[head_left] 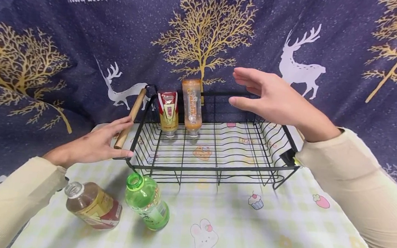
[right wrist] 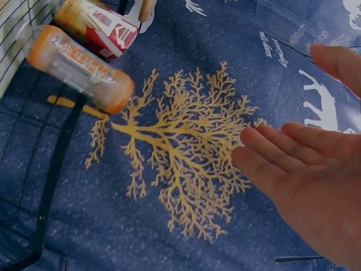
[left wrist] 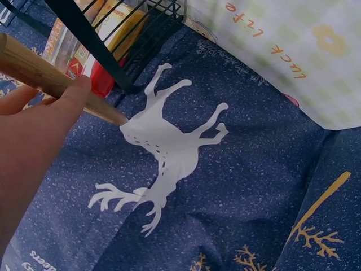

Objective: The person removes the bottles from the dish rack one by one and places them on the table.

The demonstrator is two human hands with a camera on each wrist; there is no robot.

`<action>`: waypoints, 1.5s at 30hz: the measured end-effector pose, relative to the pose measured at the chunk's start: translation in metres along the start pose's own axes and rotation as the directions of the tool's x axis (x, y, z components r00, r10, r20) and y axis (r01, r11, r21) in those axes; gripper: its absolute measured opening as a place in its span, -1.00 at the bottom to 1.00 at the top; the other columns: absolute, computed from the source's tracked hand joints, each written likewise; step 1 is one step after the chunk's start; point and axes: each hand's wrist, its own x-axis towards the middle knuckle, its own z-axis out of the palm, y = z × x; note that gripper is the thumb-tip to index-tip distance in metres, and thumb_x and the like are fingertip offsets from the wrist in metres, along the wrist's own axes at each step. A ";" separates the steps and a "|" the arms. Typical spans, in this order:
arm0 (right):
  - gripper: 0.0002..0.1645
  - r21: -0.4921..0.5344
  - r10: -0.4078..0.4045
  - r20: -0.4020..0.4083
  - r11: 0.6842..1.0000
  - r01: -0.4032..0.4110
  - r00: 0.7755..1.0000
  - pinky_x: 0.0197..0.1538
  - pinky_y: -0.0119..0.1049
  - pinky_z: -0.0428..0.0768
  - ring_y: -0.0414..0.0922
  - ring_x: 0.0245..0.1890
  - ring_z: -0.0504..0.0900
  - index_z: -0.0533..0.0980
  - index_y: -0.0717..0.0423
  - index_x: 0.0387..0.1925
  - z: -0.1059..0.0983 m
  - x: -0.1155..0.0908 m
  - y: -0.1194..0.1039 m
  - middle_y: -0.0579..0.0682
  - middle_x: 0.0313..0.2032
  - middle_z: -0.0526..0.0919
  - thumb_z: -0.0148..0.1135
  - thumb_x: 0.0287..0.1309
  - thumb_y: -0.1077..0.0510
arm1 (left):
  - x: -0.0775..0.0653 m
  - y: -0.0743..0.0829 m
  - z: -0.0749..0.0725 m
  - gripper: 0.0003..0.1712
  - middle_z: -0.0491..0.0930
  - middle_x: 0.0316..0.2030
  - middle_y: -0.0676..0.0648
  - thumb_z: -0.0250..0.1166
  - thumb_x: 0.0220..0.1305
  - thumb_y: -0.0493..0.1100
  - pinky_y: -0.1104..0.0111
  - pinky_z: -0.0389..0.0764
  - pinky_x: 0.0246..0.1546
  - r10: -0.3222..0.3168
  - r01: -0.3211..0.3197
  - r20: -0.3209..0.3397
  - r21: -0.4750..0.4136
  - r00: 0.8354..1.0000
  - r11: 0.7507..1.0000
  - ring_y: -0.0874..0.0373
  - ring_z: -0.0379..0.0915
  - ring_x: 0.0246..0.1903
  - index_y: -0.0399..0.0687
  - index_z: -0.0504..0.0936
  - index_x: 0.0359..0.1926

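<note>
My left hand (head_left: 102, 139) rests on the wooden handle (head_left: 138, 103) at the left end of a black wire dish rack (head_left: 216, 167). Its fingers lie straight across the wood, with the thumb by the rack's rim. My right hand (head_left: 268, 96) is raised over the rack's right side, fingers extended and nothing in it. Inside the rack, two bottles stand neck-down against the back: a red and gold labelled bottle (head_left: 168, 112) and a clear bottle with orange ends (head_left: 191, 106). Both also show in the right wrist view.
In front of the rack's left end stand a capless brown bottle (head_left: 94, 206) and a capless green bottle (head_left: 149, 204). A checked tablecloth (head_left: 233, 224) covers the table. Behind hangs a dark blue cloth (head_left: 129, 28) with gold trees and white deer.
</note>
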 end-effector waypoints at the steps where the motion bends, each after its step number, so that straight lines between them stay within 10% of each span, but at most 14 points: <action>1: -0.11 -0.004 0.001 0.007 1.000 -0.001 1.000 0.47 -0.07 0.19 0.06 0.44 0.23 0.12 0.08 0.53 0.001 0.005 -0.002 0.08 0.46 0.25 0.29 0.33 -0.03 | 0.000 0.000 0.000 0.00 0.07 0.47 -0.41 0.52 0.14 -0.02 -0.17 0.29 0.25 -0.006 0.006 0.006 -0.007 1.000 1.000 -0.35 0.07 0.39 -0.49 0.26 0.40; 23: -0.05 -0.010 0.092 0.069 0.996 -0.091 0.993 0.46 -0.15 0.23 -0.08 0.48 0.16 -0.03 0.14 0.56 0.017 0.086 0.009 0.07 0.52 0.12 0.18 0.39 -0.12 | -0.001 -0.003 0.000 0.02 -0.01 0.49 -0.39 0.49 0.18 -0.02 0.12 0.26 0.31 -0.017 0.018 0.033 -0.037 0.999 0.999 -0.29 0.01 0.43 -0.51 0.18 0.43; 45: -0.04 0.102 0.254 0.069 0.960 -0.260 0.965 0.44 -0.11 0.25 -0.02 0.49 0.13 -0.05 0.14 0.57 0.054 0.135 0.042 0.09 0.52 0.11 0.17 0.39 -0.13 | -0.002 -0.007 0.005 -0.03 -0.01 0.50 -0.37 0.49 0.20 -0.10 -0.10 0.38 0.20 -0.001 0.002 0.007 -0.105 1.000 0.995 -0.31 0.06 0.40 -0.53 0.19 0.41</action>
